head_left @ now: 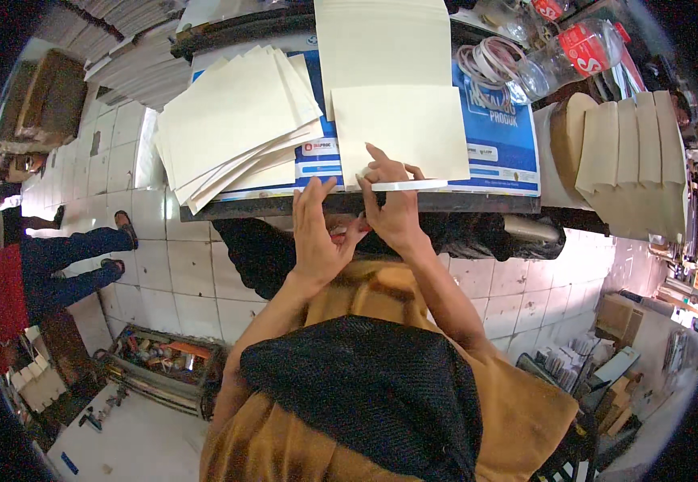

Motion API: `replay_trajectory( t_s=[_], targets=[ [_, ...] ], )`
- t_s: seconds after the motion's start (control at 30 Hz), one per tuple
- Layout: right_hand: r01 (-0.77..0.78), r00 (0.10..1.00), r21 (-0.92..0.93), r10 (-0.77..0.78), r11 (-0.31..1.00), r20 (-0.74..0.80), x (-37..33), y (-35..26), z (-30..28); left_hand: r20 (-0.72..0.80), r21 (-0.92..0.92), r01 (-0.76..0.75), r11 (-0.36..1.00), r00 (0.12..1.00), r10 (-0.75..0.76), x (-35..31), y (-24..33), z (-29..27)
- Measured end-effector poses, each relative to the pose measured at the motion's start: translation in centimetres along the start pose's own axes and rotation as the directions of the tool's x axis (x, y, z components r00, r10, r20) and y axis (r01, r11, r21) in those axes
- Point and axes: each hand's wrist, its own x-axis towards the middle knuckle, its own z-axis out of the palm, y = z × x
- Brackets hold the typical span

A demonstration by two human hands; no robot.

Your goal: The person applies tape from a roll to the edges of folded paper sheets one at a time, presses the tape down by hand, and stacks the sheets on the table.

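My right hand [395,209] is bent over the near edge of a cream paper sheet [401,120]. A thin, flat white piece [409,185], like a tape roll seen edge-on, is in its grip. My left hand [318,229] is beside it at the table's front edge, fingers raised and thumb bent toward the right hand. A small red thing [339,238] shows at its palm and thumb, mostly hidden; its kind is unclear. Behind the sheet lies another cream sheet [383,44]. To the left is a fanned stack of cream sheets [236,120].
A blue printed mat [502,153] covers the table. At the back right are pale tape rolls [489,60] and a plastic bottle [570,60]. Folded cream pieces [634,161] stand on the right. A person [68,261] is on the left; a crate [164,365] sits behind me.
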Motion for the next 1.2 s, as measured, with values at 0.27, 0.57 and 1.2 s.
replay_trajectory(
  t_s=[0.27,0.57,1.2],
  targets=[
    [-0.009,1.0,-0.002,0.009,1.0,-0.009,0.0,0.0,0.0,0.091,0.052,-0.038,0.998,0.995,0.033,-0.7,0.0,0.3],
    [-0.098,0.987,-0.048,0.091,0.994,-0.129,-0.3,-0.3,-2.2,0.082,0.217,-0.067,0.974,0.995,0.05,-0.6,0.1,0.8],
    [-0.246,0.924,-0.391,0.093,0.887,-0.371,-3.5,10.3,-10.1,0.162,0.366,-0.069,0.928,0.987,0.009,-0.6,0.5,1.6]
  ],
)
